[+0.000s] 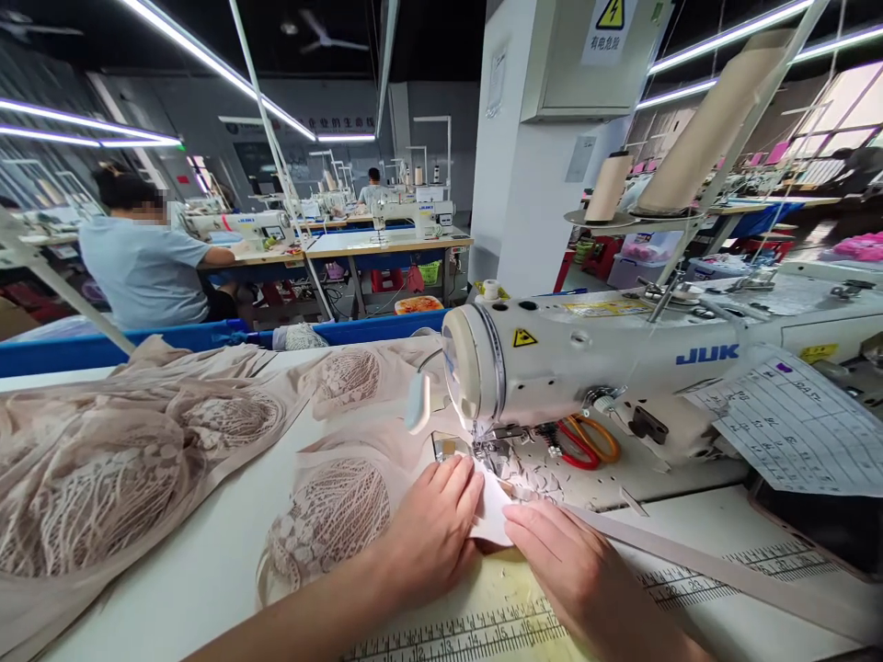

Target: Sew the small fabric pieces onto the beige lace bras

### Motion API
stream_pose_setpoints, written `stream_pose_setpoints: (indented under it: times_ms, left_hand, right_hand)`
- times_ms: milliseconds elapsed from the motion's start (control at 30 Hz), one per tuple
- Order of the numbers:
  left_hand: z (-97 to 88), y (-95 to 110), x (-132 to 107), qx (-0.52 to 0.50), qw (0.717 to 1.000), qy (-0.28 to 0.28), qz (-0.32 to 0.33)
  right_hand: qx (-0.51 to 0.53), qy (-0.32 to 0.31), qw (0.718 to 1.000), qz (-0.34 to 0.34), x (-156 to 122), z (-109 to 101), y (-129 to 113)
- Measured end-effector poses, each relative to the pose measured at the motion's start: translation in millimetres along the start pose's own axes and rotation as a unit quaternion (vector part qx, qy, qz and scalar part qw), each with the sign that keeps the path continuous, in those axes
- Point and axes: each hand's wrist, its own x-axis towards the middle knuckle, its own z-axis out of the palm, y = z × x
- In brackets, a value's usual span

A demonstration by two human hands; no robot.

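Fingers of my left hand [431,529] lay spread flat on the white fabric piece [493,515]; my right hand [572,570] pressed its edge, just before the sewing machine [593,359] presser foot [491,449].

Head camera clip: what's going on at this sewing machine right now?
A person sits at a white sewing machine, both hands flat on a small white fabric piece just in front of the presser foot. The left hand and right hand press it from either side. Beige lace garments lie piled to the left; orange-handled scissors rest beside the needle. Another person works behind.
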Motion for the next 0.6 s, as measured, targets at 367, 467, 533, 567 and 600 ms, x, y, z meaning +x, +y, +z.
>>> stream_pose_setpoints:
  times_ms: [367, 467, 533, 567, 600]
  left_hand:
    - [8.3, -4.8, 1.3, 0.0, 1.0, 0.01, 0.001]
    - [8.8, -5.6, 2.2, -0.009, 1.0, 0.008, -0.004]
    - [10.1, -7.8, 2.8, -0.009, 1.0, 0.006, -0.006]
    - [10.6, -9.7, 3.3, -0.007, 1.0, 0.008, -0.005]
    - [10.8, -12.0, 3.8, -0.005, 1.0, 0.012, -0.004]
  right_hand:
    - [0.013, 0.001, 1.0, 0.021, 2.0, 2.4, -1.4]
    - [0.011, -0.017, 0.999, 0.026, 1.8, 2.2, -1.1]
    - [0.0, -0.018, 1.0, 0.021, 1.9, 2.3, -0.7]
    - [-0.01, -0.015, 1.0, 0.016, 2.1, 2.7, -0.7]
    - [-0.023, -0.01, 1.0, 0.012, 2.5, 3.6, -0.7]
